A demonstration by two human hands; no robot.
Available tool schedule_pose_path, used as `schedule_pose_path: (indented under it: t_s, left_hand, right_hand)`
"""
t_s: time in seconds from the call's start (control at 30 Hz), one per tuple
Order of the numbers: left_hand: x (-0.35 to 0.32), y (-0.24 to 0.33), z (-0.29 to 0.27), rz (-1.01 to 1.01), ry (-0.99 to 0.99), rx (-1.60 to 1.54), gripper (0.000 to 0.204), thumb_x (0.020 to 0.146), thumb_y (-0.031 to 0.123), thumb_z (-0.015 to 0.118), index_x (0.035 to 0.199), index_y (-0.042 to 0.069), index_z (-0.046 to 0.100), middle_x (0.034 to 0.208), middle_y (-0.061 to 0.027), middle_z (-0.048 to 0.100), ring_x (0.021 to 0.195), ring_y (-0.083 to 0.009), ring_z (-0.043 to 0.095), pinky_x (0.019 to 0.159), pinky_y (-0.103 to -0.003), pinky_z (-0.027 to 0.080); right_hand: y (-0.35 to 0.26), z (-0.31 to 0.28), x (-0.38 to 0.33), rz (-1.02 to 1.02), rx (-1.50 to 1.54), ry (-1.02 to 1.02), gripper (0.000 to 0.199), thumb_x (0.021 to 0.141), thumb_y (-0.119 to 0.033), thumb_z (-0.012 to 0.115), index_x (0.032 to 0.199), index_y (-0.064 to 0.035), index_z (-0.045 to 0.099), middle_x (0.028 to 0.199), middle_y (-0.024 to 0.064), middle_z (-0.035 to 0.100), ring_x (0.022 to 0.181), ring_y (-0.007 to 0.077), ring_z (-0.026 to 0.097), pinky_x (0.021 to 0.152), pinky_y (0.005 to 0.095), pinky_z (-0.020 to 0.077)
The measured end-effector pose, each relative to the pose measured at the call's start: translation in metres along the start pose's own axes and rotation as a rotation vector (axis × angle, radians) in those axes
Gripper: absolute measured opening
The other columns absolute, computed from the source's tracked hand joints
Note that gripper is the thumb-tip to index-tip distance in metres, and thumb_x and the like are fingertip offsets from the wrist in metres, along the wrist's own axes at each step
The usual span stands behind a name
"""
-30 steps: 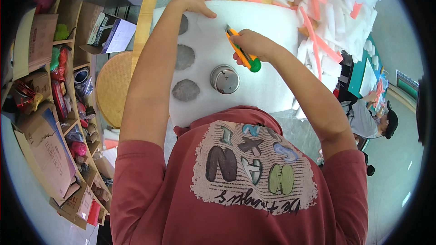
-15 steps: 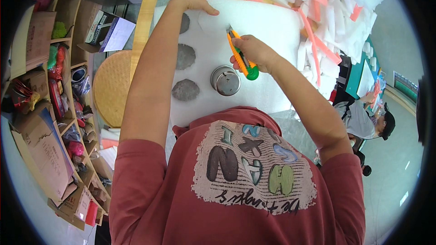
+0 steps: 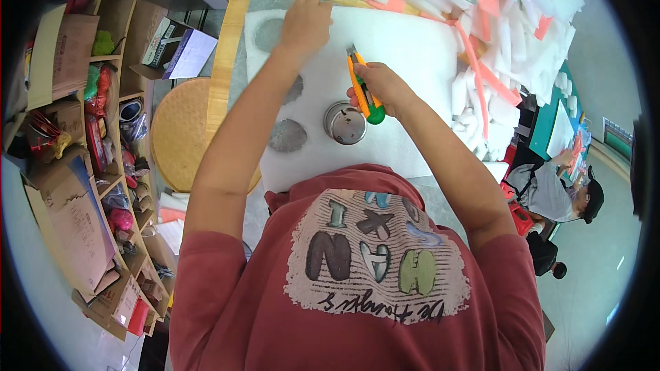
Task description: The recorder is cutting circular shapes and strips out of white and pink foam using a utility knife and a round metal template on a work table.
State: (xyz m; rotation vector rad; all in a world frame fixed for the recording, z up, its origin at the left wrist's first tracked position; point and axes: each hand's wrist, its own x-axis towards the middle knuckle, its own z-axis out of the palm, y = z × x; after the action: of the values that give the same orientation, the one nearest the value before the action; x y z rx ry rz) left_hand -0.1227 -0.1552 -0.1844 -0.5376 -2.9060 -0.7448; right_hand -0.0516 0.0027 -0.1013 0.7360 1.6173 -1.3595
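Note:
A white foam sheet (image 3: 405,62) lies on the table before me, with several round holes along its left side that show grey beneath. My right hand (image 3: 380,89) grips a yellow and green utility knife (image 3: 364,87), blade tip pointing away from me over the foam. Just nearer to me stands a round silver metal tin (image 3: 346,124) on the sheet. My left hand (image 3: 307,24) is over the far left part of the foam, beside the farthest hole (image 3: 268,34). Its fingers look curled in; anything inside them is hidden.
White and pink foam strips (image 3: 481,62) pile up at the far right. Left of the wooden table (image 3: 230,48) are a round woven stool (image 3: 180,134) and shelves (image 3: 110,130) with boxes and bags. A person in grey (image 3: 543,192) is at the right by a green table.
My left hand has gone from lying spread on the foam near its far edge to a curled shape, baring the farthest hole. My right hand still holds the knife above the sheet.

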Motion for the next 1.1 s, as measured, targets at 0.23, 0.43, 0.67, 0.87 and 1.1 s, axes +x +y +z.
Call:
schedule_pose_path:
  t_s: [0.23,0.43,0.67,0.87,1.1]
  left_hand:
    - [-0.014,0.036,0.008,-0.431,0.081,-0.076,0.047,0.069,0.021,0.073,0.101,-0.004,0.052,0.104,-0.0214,0.051,0.096,-0.0368,0.049,0.084,-0.042,0.042]
    - [-0.002,0.031,-0.006,-0.462,-0.067,-0.029,0.051,0.068,0.025,0.075,0.103,-0.005,0.052,0.108,-0.0197,0.049,0.105,-0.0335,0.045,0.088,-0.039,0.042]
    - [0.004,0.023,-0.014,-0.501,-0.230,-0.081,0.053,0.065,0.029,0.076,0.105,0.001,0.054,0.111,-0.0164,0.051,0.106,-0.0335,0.048,0.089,-0.040,0.043]
    - [-0.005,0.018,-0.012,-0.311,-0.188,-0.110,0.056,0.065,0.026,0.075,0.115,0.014,0.055,0.110,-0.0134,0.049,0.103,-0.0308,0.047,0.089,-0.038,0.042]
    - [-0.002,0.024,-0.026,-0.184,-0.423,-0.027,0.051,0.071,0.019,0.071,0.120,0.022,0.055,0.112,-0.0091,0.046,0.108,-0.0266,0.045,0.090,-0.035,0.043]
  right_hand:
    - [-0.002,-0.024,0.003,-0.136,-0.226,-0.128,0.030,0.092,-0.025,0.041,0.103,0.0022,0.043,0.076,0.0144,0.056,0.055,0.0185,0.057,0.049,0.0312,0.0500]
    - [-0.005,-0.052,0.006,-0.124,-0.336,-0.159,0.030,0.092,-0.027,0.043,0.111,-0.0041,0.047,0.071,0.0088,0.056,0.053,0.0136,0.055,0.047,0.0270,0.0480]
    - [0.013,-0.060,0.011,-0.354,-0.447,-0.194,0.041,0.080,-0.018,0.064,0.115,-0.0026,0.050,0.067,0.0068,0.054,0.052,0.0132,0.054,0.047,0.0269,0.0470]
    - [0.021,-0.069,0.016,-0.419,-0.636,-0.110,0.060,0.077,-0.010,0.065,0.132,-0.0070,0.040,0.069,0.0040,0.052,0.051,0.0111,0.051,0.048,0.0256,0.0464]
    - [0.008,-0.067,-0.003,-0.274,-0.381,-0.159,0.043,0.076,-0.013,0.064,0.114,-0.0005,0.049,0.070,0.0091,0.056,0.051,0.0141,0.055,0.049,0.0275,0.0477]
